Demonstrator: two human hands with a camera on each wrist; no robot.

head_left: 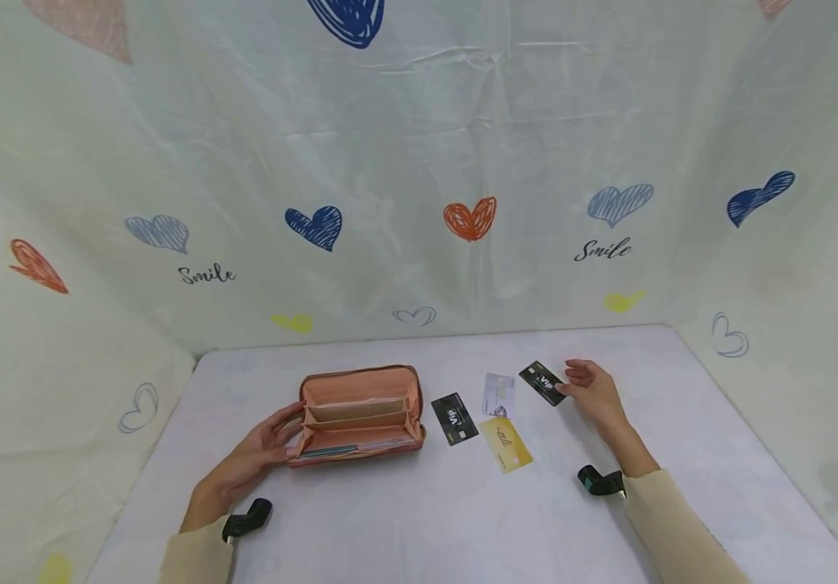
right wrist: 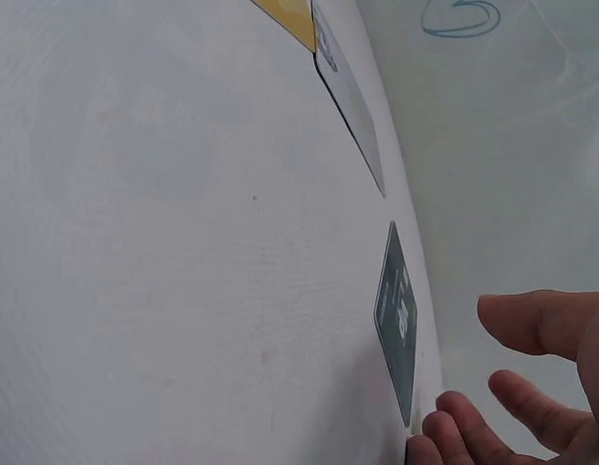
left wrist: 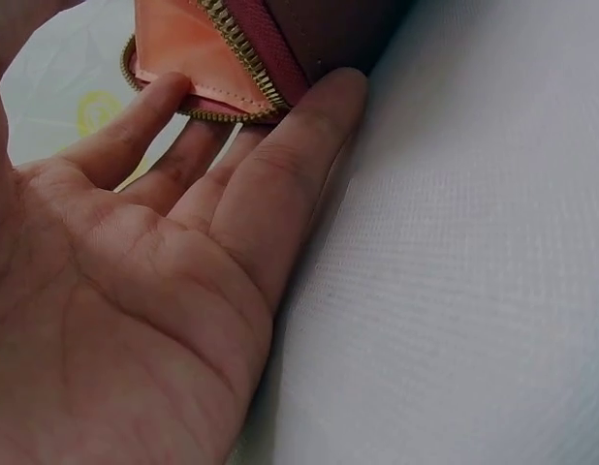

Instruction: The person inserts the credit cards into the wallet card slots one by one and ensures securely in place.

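A pink zip wallet (head_left: 360,384) stands unzipped on the table, with its orange lining and inner pockets facing up. My left hand (head_left: 261,446) holds the wallet's left end; in the left wrist view, fingertips lie against the brass zip edge (left wrist: 243,60) and the dark outer cover. My right hand (head_left: 595,397) is beside a black VIP card (head_left: 541,383) at the right. In the right wrist view, the thumb (right wrist: 532,323) and fingers are spread apart, with the black card (right wrist: 397,320) flat on the table just beyond the fingertips.
Between the wallet and the right hand lie another black VIP card (head_left: 454,418), a pale silver card (head_left: 499,395) and a yellow card (head_left: 506,444). Paper-like edges (head_left: 382,444) show in the wallet's front pocket. A white sheet with hearts (head_left: 419,268) hangs behind the table.
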